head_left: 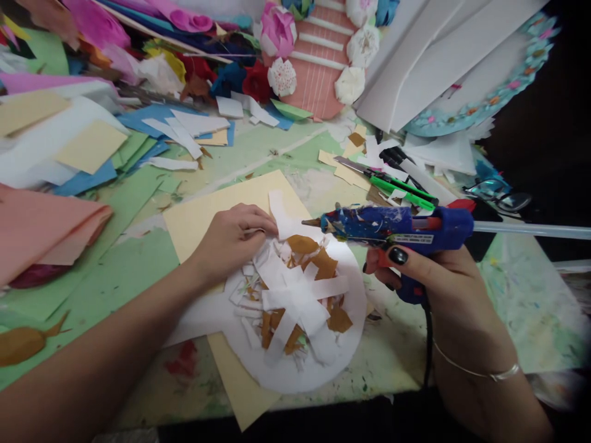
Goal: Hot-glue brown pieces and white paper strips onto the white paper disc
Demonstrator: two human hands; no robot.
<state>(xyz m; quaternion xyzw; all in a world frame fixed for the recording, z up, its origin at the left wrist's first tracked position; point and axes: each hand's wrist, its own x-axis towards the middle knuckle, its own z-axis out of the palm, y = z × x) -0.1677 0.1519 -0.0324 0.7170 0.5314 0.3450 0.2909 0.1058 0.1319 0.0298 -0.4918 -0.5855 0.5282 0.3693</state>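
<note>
My right hand (443,283) is wrapped round a blue hot glue gun (369,223), fingers by its orange trigger. A clear glue stick (530,229) sticks out of its back, and the nozzle points left above the work. Below lies a round white cutout (295,375) with a handle-like strip to the left. Crossed white paper strips, brown paper pieces (340,320) and small scraps are heaped on its middle. At the cutout's upper edge my left hand (240,231) has its fingers curled together at a white paper strip (279,212); its fingertips are partly hidden.
Yellow paper (244,400) lies under the cutout. To the right are a green box cutter (401,189), scraps and glasses (501,197). Coloured paper sheets (46,227) cover the left side. Behind stand a pink panel with paper flowers (318,74) and a flower-rimmed disc (489,92).
</note>
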